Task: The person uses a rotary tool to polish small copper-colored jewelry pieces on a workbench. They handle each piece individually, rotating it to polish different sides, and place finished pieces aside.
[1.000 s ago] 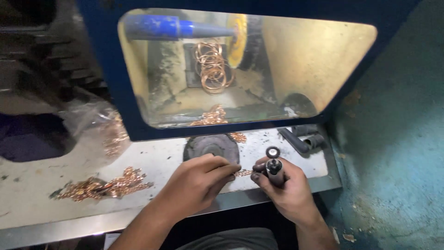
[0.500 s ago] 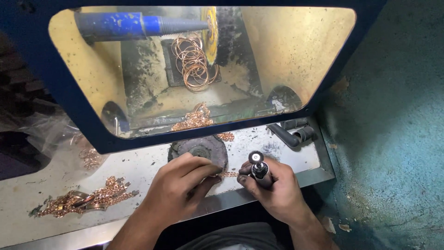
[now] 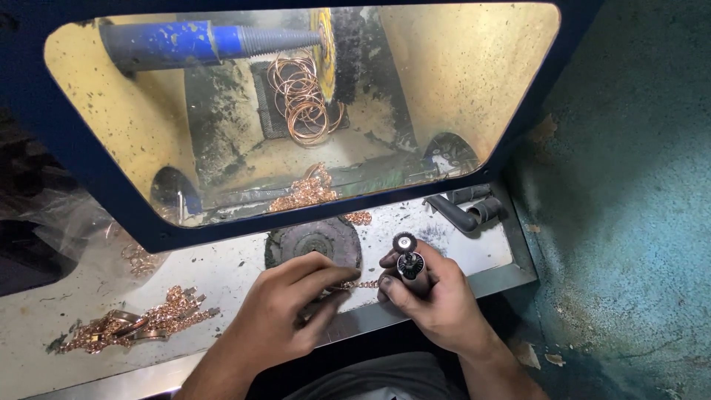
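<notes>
My left hand [image 3: 289, 307] pinches one end of a thin copper-coloured chain [image 3: 361, 284] at the front of a white work shelf [image 3: 229, 274]. My right hand [image 3: 437, 300] grips a short dark tool [image 3: 409, 264] with a small round wheel at its tip and also touches the chain's other end. The chain is stretched between the two hands, just in front of a round dark wheel [image 3: 315, 238] lying on the shelf.
Behind the shelf stands a blue-framed polishing cabinet with a yellowish window [image 3: 459, 81]. Inside are a blue spindle [image 3: 170, 43], a buffing wheel [image 3: 326, 44] and copper rings [image 3: 300, 104]. Copper jewellery heaps [image 3: 141, 322] lie at the left. A dark pipe [image 3: 466, 211] lies at the right.
The view has shifted so the cabinet and shelf sit lower and more to the left. My hands keep their hold on the chain and the tool, close together.
</notes>
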